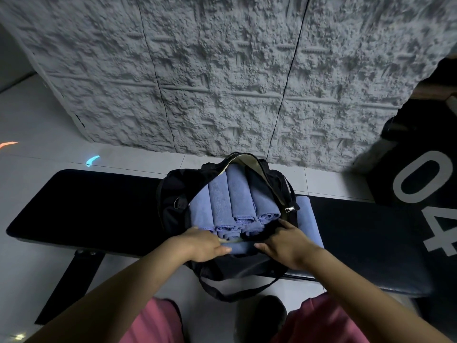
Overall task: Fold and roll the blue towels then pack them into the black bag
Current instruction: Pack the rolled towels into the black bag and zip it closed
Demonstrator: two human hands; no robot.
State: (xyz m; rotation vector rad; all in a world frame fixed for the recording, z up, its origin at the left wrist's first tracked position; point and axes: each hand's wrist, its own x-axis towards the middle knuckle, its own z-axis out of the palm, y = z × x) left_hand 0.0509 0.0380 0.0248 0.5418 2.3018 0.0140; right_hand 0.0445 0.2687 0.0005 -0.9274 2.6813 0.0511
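Observation:
The black bag (173,194) sits unzipped on a black padded bench (94,206). Several rolled blue towels (237,201) lie side by side inside it. One more rolled blue towel (241,247) lies crosswise at the bag's near rim. My left hand (202,243) grips its left end and my right hand (284,243) grips its right end, pushing it in at the opening. Another blue towel (309,219) lies on the bench just right of the bag, partly hidden by the bag and my right arm.
The bag's strap (235,294) hangs off the bench's front edge. A grey textured wall (222,70) stands behind the bench. A black box with white numerals (425,181) is at the right. Pale floor tiles (37,120) lie at the left.

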